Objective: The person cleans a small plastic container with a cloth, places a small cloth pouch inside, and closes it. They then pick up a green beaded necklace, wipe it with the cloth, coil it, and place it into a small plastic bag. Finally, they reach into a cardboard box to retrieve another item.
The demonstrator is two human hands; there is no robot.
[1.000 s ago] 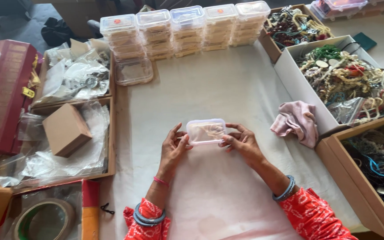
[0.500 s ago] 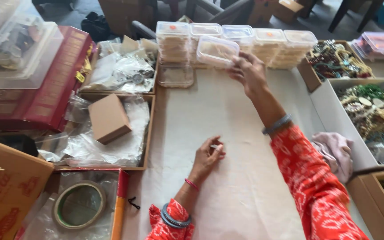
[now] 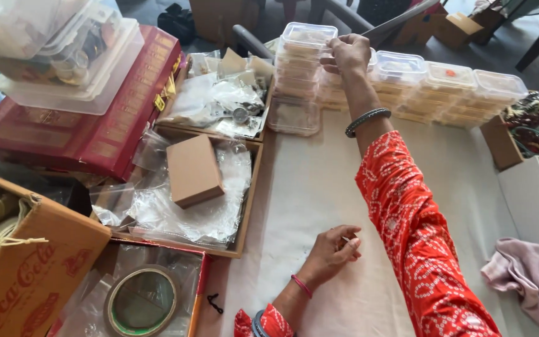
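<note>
at table's far edge: five stacks of clear lidded boxes (image 3: 400, 81)
right hand (image 3: 346, 53): fingers closed on top box (image 3: 307, 34) — leftmost stack
left hand (image 3: 335, 246): loosely curled on cloth (image 3: 307, 187) — grip unclear
beside stacks: one brown carton (image 3: 193, 170), one tape roll (image 3: 141, 302)

right arm (image 3: 369, 125) outstretched, left hand (image 3: 335, 248) curled

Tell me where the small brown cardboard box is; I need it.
Small brown cardboard box: left of the head view, on clear plastic bags in a tray.

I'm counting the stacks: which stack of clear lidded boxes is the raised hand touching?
The leftmost, tallest stack; the right hand grips its top box. The other stacks stand lower, untouched.
</note>
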